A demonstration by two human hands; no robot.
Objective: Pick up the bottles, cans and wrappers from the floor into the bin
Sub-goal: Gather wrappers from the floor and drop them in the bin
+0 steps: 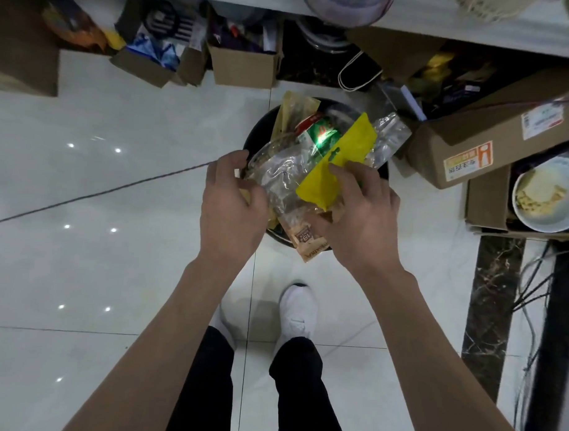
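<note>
Both of my bare forearms reach forward and down from the bottom edge, over my black trousers and white shoes [297, 309]. My left hand [232, 207] curls its fingers against the near left side of a crumpled clear plastic wrapper [283, 173], gripping it. My right hand [362, 218] pinches a flat bright yellow packet [338, 165] at its lower half, thumb on top, and its fingers also press on a tan printed paper wrapper [308, 240] that hangs out over the near edge.

All of this sits heaped in the mouth of a round black bin [259, 125] standing on the glossy white tiled floor [113, 274]. Deeper in the heap I see a green and red can [316, 132], a tall tan pouch [291, 114] standing at the far side, and another clear plastic bag [391, 132] sticking out to the right.

Around the bin, open brown cardboard boxes [466, 147] crowd under a white shelf. A white bowl [546, 195] with yellowish scraps rests in a box at right, near dark cables [532, 295].
</note>
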